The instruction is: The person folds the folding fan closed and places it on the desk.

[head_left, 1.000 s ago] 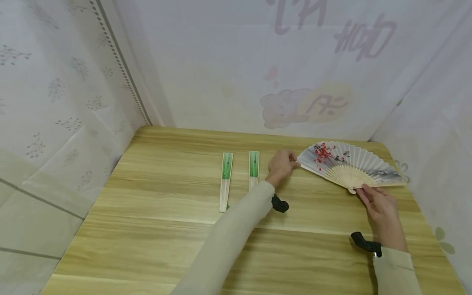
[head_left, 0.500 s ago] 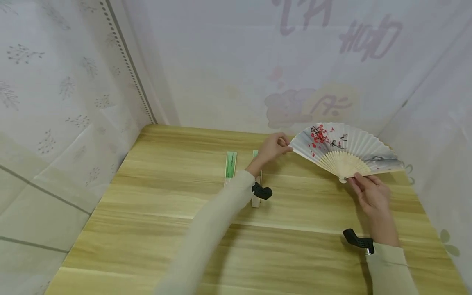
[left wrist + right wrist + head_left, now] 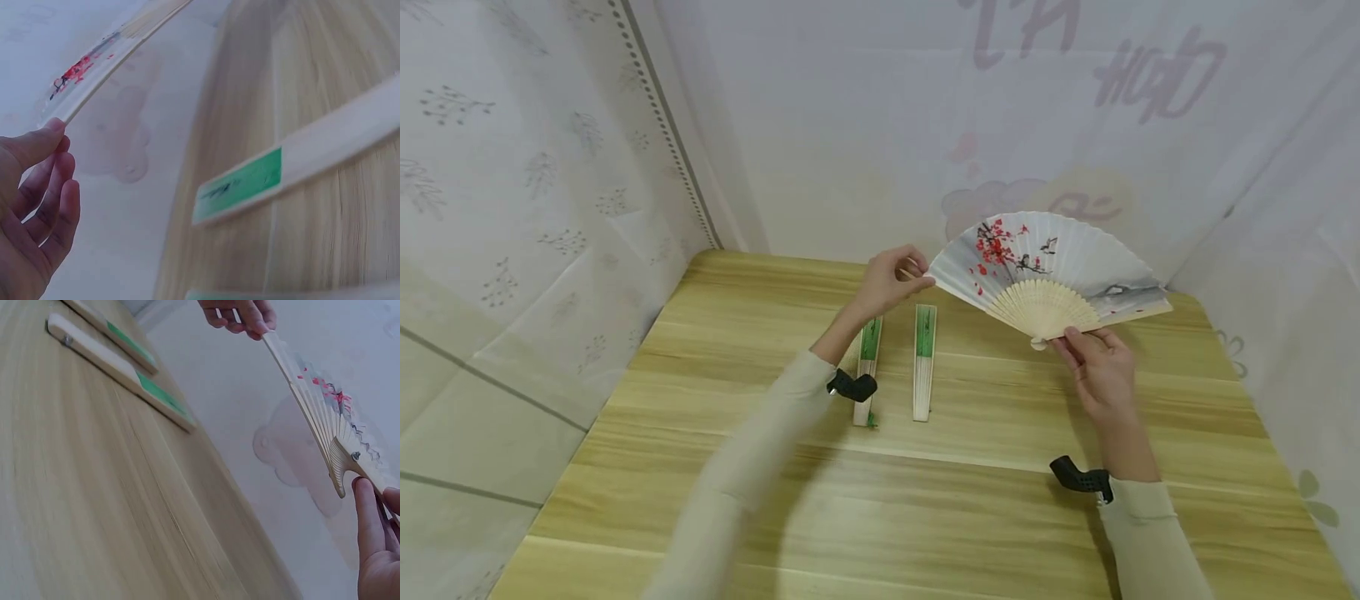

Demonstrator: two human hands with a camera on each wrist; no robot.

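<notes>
A folding fan (image 3: 1060, 258), spread wide, is held up above the far part of the table. Its white and grey leaf carries red blossoms and small dark birds; its ribs are pale wood. My left hand (image 3: 887, 283) pinches the left end of the leaf between thumb and fingers, as the left wrist view also shows on the fan (image 3: 94, 72). At the lower right, my right hand (image 3: 1101, 371) grips the outer guard near the pivot. Two folded green fans lie below on the table: the left one (image 3: 870, 342) partly behind my left wrist, the right one (image 3: 924, 362) in full view.
The wooden table (image 3: 985, 517) ends at a pale printed curtain (image 3: 820, 125) behind it, with more curtain on both sides. A black wrist mount (image 3: 853, 386) sits on the left wrist and another mount (image 3: 1082, 477) on the right.
Both hands have raised the spread fan off the far right of the table and carried it left. The left hand now passes over the left folded fan, uncovering the right one.
</notes>
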